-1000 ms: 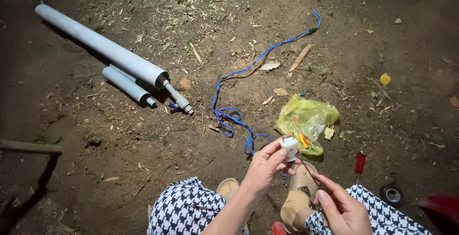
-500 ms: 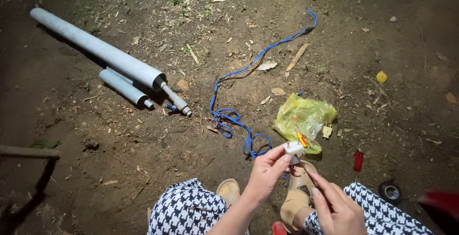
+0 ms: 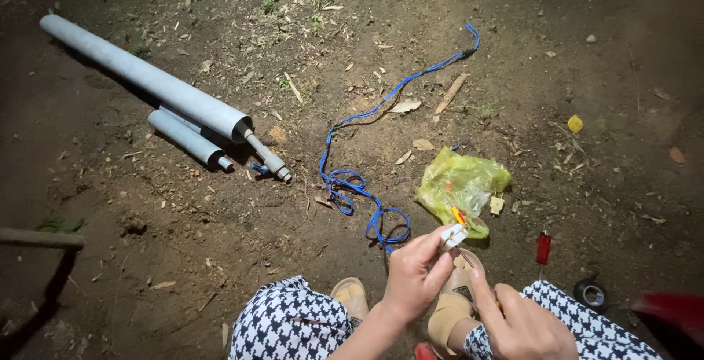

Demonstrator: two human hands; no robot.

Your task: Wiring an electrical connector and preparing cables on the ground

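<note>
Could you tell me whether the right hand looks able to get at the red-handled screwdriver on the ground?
Probably yes: the screwdriver lies on bare dirt just beyond the right hand, with nothing between them.

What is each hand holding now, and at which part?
The left hand pinches a small white plug by its lower end. The right hand touches it from below; its own grip cannot be told.
</note>
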